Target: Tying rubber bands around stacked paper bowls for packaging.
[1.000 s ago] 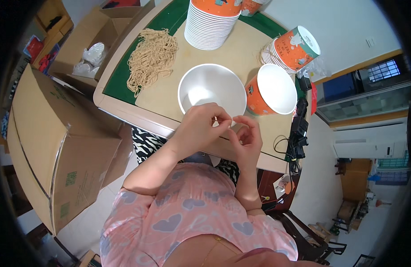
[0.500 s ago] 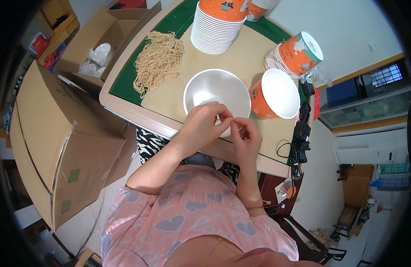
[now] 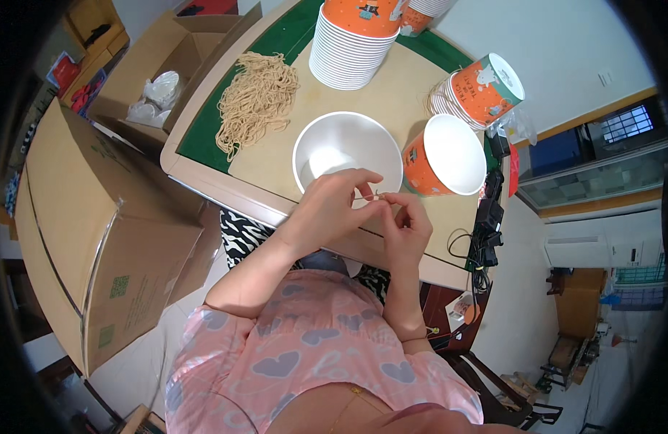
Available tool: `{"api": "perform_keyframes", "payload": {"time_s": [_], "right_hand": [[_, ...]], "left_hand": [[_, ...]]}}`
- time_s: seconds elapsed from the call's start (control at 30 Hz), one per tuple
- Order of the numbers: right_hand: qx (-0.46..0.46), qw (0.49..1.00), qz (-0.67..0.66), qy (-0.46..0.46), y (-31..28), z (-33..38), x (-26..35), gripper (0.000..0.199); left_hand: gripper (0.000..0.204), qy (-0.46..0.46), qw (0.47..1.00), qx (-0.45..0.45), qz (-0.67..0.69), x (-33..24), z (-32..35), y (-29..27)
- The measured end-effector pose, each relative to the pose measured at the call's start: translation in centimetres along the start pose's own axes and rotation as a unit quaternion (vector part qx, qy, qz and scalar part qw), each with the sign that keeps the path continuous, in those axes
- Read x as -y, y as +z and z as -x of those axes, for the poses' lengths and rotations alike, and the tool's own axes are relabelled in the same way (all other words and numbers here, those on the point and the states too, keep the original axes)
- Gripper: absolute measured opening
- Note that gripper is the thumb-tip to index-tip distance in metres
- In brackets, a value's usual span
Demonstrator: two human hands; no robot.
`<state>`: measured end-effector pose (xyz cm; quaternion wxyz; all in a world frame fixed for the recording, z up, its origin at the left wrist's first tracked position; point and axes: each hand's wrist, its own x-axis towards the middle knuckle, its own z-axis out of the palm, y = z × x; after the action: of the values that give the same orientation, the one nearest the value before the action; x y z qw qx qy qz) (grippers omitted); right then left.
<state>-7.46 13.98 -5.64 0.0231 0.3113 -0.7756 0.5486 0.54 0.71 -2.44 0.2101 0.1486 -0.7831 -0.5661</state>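
Note:
A wide paper bucket (image 3: 341, 134), white inside, stands before me at the table's near side. Over its near rim, my left hand (image 3: 334, 202) and my right hand (image 3: 406, 230) meet with fingers pinched. Between the fingertips shows a short piece of thin cord (image 3: 378, 194); the rest of it is hidden by my fingers. To the right of this bucket is an orange paper bucket (image 3: 422, 160) with its white inside facing me. A loose heap of tan cords (image 3: 256, 101) lies at the left of the table.
Behind stands a tall stack of orange and white buckets (image 3: 356, 47). Another bucket stack (image 3: 479, 90) lies tilted at the right, near black cables and adapters (image 3: 487, 224) along the table's right edge. Large cardboard boxes (image 3: 106, 239) stand left of the table.
My fingertips have parted slightly, and the thin cord now shows between them. My right hand has shifted a little right and down. The near bucket has moved slightly left.

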Motion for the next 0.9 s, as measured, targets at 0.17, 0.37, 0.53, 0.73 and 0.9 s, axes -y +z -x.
{"api": "perform_keyframes", "payload": {"time_s": [0.17, 0.37, 0.53, 0.73, 0.9], "right_hand": [[0.012, 1.000, 0.005, -0.014, -0.04, -0.08, 0.01, 0.012], [0.018, 0.999, 0.002, -0.040, 0.01, -0.17, -0.25, 0.011], [0.023, 0.998, 0.003, -0.054, -0.25, -0.34, -0.33, 0.010], [0.046, 0.998, -0.042, -0.027, -0.35, -0.45, -0.22, 0.008], [0.056, 0.992, -0.107, 0.049, 0.02, -0.53, -0.79, 0.006]], "left_hand": [[0.016, 0.040, 0.998, 0.005, -0.042, 0.31, 0.23, 0.30], [0.010, 0.058, 0.994, -0.029, -0.092, 0.15, 0.51, 0.65], [0.008, 0.083, 0.991, -0.045, -0.095, 0.47, 0.54, 0.44], [0.014, 0.044, 0.998, -0.015, -0.041, -0.21, 0.57, -0.17], [0.019, 0.031, 0.999, -0.030, -0.026, 0.57, 0.70, -0.16]]}}
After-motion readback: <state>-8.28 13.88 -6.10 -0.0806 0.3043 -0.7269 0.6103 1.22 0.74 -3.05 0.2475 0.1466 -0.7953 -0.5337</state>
